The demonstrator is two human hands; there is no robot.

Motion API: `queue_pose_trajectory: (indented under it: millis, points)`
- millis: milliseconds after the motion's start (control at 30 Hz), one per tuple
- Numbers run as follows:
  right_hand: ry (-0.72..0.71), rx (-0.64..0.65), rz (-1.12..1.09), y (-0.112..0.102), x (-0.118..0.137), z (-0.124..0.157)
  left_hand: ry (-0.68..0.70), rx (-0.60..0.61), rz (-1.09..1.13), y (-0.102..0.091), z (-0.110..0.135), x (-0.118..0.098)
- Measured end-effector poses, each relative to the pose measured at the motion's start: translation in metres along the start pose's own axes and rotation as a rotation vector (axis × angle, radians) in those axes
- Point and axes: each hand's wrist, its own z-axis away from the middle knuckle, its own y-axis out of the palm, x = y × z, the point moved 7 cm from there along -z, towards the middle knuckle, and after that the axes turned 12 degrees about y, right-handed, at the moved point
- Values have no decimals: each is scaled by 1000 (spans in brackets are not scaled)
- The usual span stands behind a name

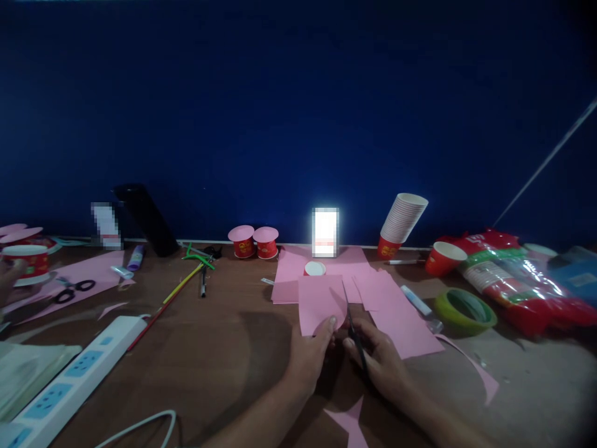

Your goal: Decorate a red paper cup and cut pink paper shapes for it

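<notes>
A piece of pink paper (321, 302) is pinched at its lower edge by my left hand (310, 358), thumb on top. My right hand (380, 358) grips a pair of dark scissors (357, 345), whose blades run along the right edge of that paper. How far the blades are apart I cannot tell. Just behind the held paper stands a paper cup (314, 269), mostly hidden by it. More pink sheets (398, 317) lie beneath and to the right. A pink offcut (351, 423) rests on the table below my hands.
Two red cups topped with pink discs (241, 234) stand at the back. A tilted cup stack (403, 218), green tape roll (465, 311) and red plastic package (517, 280) are right. Left are a power strip (79, 379), other scissors (73, 289) and another person's hand (12, 280).
</notes>
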Motion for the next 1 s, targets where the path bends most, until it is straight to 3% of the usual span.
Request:
queue_pose_trajectory:
  millis: [333, 867, 1000]
  points:
    - [-6, 12, 9, -1, 0, -1, 10, 11, -14, 0, -2, 7]
    - [-6, 2, 19, -2, -2, -1, -14, 18, -64, 0, 1, -4]
    - [-1, -6, 47, -3, -2, 0, 34, 34, -50, 1, -1, -6]
